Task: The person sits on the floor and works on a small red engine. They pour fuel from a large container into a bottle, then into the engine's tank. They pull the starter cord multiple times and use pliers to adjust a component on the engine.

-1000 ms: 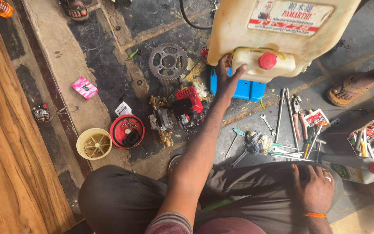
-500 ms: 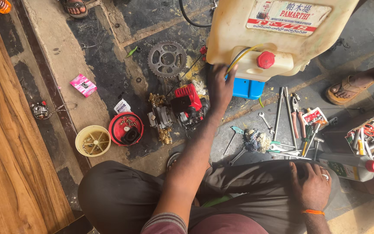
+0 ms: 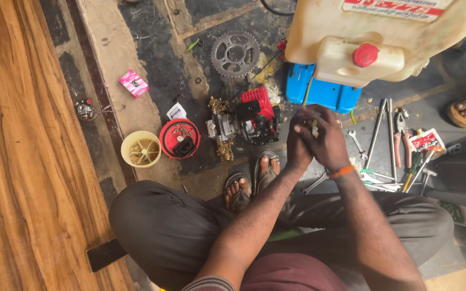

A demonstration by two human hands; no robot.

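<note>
— Head view, finding one: left hand (image 3: 299, 146) and right hand (image 3: 331, 144) pressed together at three o'clock of the red engine (image 3: 254, 114). Grip state?

— Both closed tight, fingertips (image 3: 307, 125) pinching the end of a thin yellow-green hose (image 3: 307, 90). No gap visible between the palms.

— Location of the hose?

— Running from the grip toward twelve o'clock, across the blue base (image 3: 322, 94), up under the white tank (image 3: 351, 32). Upper end hidden by the tank; cannot tell how attached.

— Recommended handling?

— Keep the pinch close to the hose tip, so as to stop it bending away. Hold with one hand, work with the other, rather than squeezing with both. Leave some slack toward twelve o'clock; judged likely to kink or pull loose if drawn taut. Avoid twisting.

— Hazards nearby?

— Spanners and pliers (image 3: 400, 134) spread on the floor at three o'clock of the hands, sandalled feet (image 3: 252, 180) at seven o'clock. Keep elbows in and lift nothing across the engine. Small piece at the fingertips too blurred to identify; recorded as unconfirmed.
</note>
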